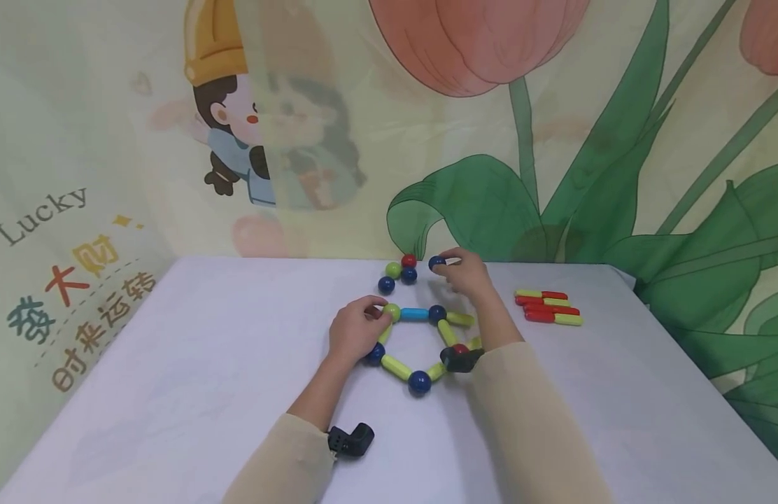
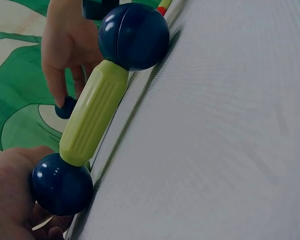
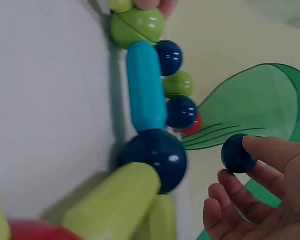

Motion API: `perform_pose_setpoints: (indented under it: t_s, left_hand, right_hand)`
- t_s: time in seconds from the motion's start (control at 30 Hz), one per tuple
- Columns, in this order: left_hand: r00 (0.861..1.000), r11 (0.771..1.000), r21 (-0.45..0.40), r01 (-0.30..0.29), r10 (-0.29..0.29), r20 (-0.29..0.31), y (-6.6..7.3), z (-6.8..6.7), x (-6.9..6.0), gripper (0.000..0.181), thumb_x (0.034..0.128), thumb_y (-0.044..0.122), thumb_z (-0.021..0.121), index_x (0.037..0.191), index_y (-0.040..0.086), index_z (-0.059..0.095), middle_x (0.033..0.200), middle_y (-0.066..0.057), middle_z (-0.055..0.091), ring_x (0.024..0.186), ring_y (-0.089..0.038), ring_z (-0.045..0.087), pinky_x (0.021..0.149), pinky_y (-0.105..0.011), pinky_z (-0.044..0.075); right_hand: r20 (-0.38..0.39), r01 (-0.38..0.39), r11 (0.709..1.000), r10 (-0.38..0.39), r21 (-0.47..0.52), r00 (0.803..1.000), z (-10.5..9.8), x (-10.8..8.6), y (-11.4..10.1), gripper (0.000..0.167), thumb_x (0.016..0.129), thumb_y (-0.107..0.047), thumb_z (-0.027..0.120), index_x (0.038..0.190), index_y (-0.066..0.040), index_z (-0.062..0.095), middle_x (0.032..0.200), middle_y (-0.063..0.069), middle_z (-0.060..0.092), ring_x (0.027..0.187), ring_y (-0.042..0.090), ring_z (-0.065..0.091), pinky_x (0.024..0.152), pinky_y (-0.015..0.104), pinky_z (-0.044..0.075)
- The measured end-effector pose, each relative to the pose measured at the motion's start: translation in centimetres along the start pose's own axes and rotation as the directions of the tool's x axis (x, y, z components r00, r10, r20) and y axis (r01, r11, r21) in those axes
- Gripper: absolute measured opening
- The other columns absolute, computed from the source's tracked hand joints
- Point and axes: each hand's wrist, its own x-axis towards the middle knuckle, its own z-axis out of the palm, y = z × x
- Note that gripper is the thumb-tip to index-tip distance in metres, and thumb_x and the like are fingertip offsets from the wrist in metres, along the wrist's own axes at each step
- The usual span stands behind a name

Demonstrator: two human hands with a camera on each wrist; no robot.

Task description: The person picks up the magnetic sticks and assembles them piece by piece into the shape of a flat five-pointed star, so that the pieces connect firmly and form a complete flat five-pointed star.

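Observation:
My right hand (image 1: 467, 274) pinches a dark blue ball (image 3: 238, 153) between thumb and fingers, raised above the far part of the table. With its fingertips my left hand (image 1: 357, 327) holds the green ball (image 1: 392, 312) at the far left corner of a ring of rods and balls. From that ball a light blue rod (image 3: 146, 87) runs to a dark blue ball (image 1: 436, 313). Yellow-green rods (image 2: 95, 112), more dark blue balls (image 1: 419, 383) and a red ball (image 1: 460, 349) form the rest of the ring. My right wrist partly hides its right side.
Beyond the ring sit loose balls: a green ball (image 1: 393, 269), a red ball (image 1: 409, 261) and two dark blue balls (image 1: 386, 285). Several red and yellow-green rods (image 1: 548, 308) lie side by side at the right. A printed cloth (image 1: 477, 196) hangs behind the white table (image 1: 206, 392).

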Motion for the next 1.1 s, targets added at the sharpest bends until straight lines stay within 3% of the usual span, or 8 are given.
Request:
perform_pose_setpoints:
  t_s: [0.23,0.47,0.6,0.93,1.1]
  left_hand:
    - [1.0,1.0,0.01,-0.006,0.006,-0.001,-0.1,0.0,0.0,0.029,0.0943,0.033,0.07,0.119,0.019,0.076,0.1,-0.002,0.076,0.093,-0.021,0.069,0.083,-0.039,0.051]
    - [1.0,0.999,0.023,-0.022,0.022,0.003,-0.1,0.1,0.2,0.029,0.0939,0.032,0.07,0.119,0.019,0.075,0.1,-0.001,0.076,0.09,-0.019,0.068,0.079,-0.037,0.05]
    - [1.0,1.0,0.018,-0.012,0.012,0.006,0.0,0.1,0.1,0.03,0.0937,0.033,0.07,0.12,0.019,0.075,0.101,-0.002,0.076,0.092,-0.02,0.069,0.081,-0.038,0.051]
    - [1.0,1.0,0.014,0.008,-0.008,-0.005,-0.4,-0.2,0.1,0.03,0.0945,0.032,0.071,0.121,0.019,0.075,0.102,-0.002,0.075,0.093,-0.021,0.069,0.083,-0.039,0.051]
    - [1.0,1.0,0.016,-0.002,0.002,0.013,-0.3,0.0,0.0,0.031,0.0951,0.033,0.07,0.122,0.019,0.074,0.103,-0.003,0.075,0.092,-0.021,0.068,0.082,-0.038,0.05]
  right_hand:
    - [0.011,0.007,0.999,-0.007,0.042,1.0,-2.8,-1.3,0.0,0.056,0.102,-0.034,0.064,0.15,-0.011,0.048,0.143,0.02,0.058,0.123,0.038,0.063,0.104,0.048,0.054]
    - [0.042,0.068,0.997,-0.07,0.037,0.997,-5.6,-3.3,2.3,0.055,0.102,-0.032,0.064,0.148,-0.005,0.048,0.14,0.022,0.061,0.122,0.037,0.067,0.104,0.046,0.054]
    - [0.068,0.053,0.999,-0.053,0.01,0.996,-6.8,-4.4,3.9,0.054,0.101,-0.03,0.066,0.146,-0.007,0.05,0.136,0.022,0.062,0.119,0.037,0.068,0.101,0.046,0.056]
    - [0.233,0.004,0.995,0.019,-0.1,0.972,-7.9,-6.0,7.5,0.05,0.098,-0.034,0.067,0.141,-0.011,0.059,0.133,0.02,0.062,0.104,0.028,0.067,0.089,0.038,0.058]
    - [0.269,0.036,0.996,-0.012,-0.084,0.963,-7.7,-6.4,9.3,0.05,0.095,-0.034,0.072,0.138,-0.009,0.061,0.122,0.017,0.066,0.098,0.024,0.066,0.082,0.032,0.056]
